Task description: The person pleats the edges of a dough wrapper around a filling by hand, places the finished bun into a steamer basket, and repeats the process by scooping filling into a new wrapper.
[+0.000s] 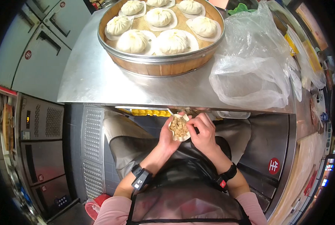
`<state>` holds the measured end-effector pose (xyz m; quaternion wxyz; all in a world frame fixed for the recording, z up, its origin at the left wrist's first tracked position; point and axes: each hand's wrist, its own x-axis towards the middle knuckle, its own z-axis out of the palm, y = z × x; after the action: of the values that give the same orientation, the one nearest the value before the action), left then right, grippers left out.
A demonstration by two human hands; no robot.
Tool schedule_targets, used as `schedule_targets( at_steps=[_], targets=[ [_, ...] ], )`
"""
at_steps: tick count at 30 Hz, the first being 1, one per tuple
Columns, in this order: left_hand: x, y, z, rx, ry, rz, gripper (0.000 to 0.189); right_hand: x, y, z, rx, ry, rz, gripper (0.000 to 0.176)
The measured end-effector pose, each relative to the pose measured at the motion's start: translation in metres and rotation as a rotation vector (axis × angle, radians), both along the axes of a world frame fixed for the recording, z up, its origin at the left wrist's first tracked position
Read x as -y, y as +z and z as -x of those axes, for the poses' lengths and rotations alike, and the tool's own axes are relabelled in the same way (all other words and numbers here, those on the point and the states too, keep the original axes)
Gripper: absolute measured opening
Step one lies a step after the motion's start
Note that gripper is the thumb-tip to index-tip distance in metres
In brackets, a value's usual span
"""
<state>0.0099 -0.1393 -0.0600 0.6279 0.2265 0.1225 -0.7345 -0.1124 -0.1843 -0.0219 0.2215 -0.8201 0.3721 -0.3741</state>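
Nearer us than the wooden steamer, the filled wrapper sits grasped in our left hand, while our right hand pinches its edge; we judge that overfilling or a hard tug could split it.

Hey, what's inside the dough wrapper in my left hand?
The open dough wrapper in your left hand holds a crumbly, tan filling. That filling covers the wrapper's inner base, and whatever part of your hand lies under the wrapper is hidden.
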Motion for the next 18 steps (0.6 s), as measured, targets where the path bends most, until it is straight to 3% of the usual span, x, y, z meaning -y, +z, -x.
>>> schedule_targets(
  at_steps=[5, 9, 11, 13, 15, 18],
  targets=[
    [-0.012, -0.010, 0.006, 0.091, -0.114, -0.026, 0.042, -0.006, -0.002, 0.010, -0.076, 0.083, 0.006, 0.011],
    [-0.023, -0.005, 0.006, 0.065, -0.205, 0.031, 0.045, -0.006, -0.006, 0.028, -0.061, -0.158, -0.130, 0.011],
    [-0.028, -0.001, 0.009, 0.098, -0.290, 0.042, 0.050, -0.008, -0.017, 0.037, -0.002, 0.003, -0.574, 0.011],
    [-0.031, 0.006, 0.010, 0.083, -0.311, 0.056, 0.049, -0.013, -0.017, 0.042, 0.010, 0.013, -0.547, 0.011],
    [-0.032, 0.011, 0.010, 0.073, -0.329, 0.078, 0.049, -0.011, -0.014, 0.047, -0.112, 0.036, -0.241, 0.008],
    [-0.039, 0.011, 0.013, 0.095, -0.288, 0.084, 0.036, -0.019, -0.005, 0.054, -0.124, 0.100, -0.157, 0.004]
  ],
)
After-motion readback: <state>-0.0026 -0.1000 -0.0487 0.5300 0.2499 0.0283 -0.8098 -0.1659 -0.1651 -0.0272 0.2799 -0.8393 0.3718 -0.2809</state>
